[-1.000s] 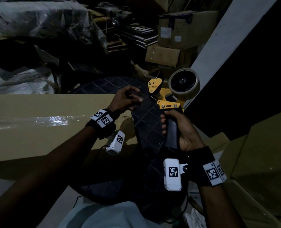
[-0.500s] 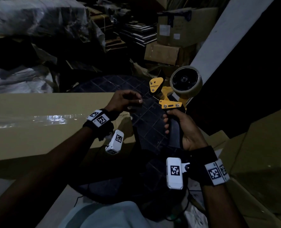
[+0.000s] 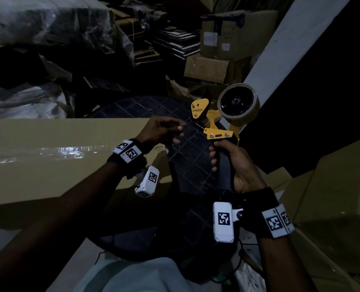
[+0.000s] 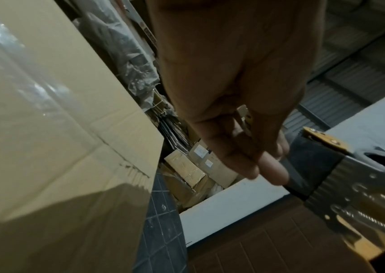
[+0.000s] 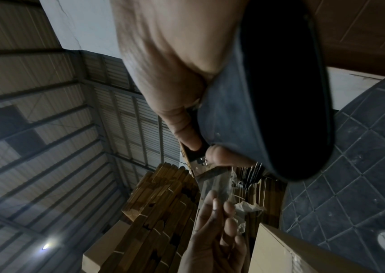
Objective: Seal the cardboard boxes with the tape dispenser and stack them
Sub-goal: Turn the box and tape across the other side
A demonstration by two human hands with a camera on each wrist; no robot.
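Right hand (image 3: 241, 165) grips the black handle of the tape dispenser (image 3: 219, 123), held upright above the dark floor, roll (image 3: 239, 104) uppermost and to the right. Left hand (image 3: 162, 130) hovers just left of the dispenser's front end, fingers (image 3: 180, 128) loosely curled; whether they pinch the tape end cannot be told. The taped box (image 3: 48, 152) lies at left under the left forearm. Compared with 0.5 s ago, both hands sit at nearly the same place, with the left fingers slightly more spread.

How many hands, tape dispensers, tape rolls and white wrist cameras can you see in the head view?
Hands: 2, left hand and right hand
Tape dispenser: 1
Tape roll: 1
White wrist cameras: 2
Total: 6
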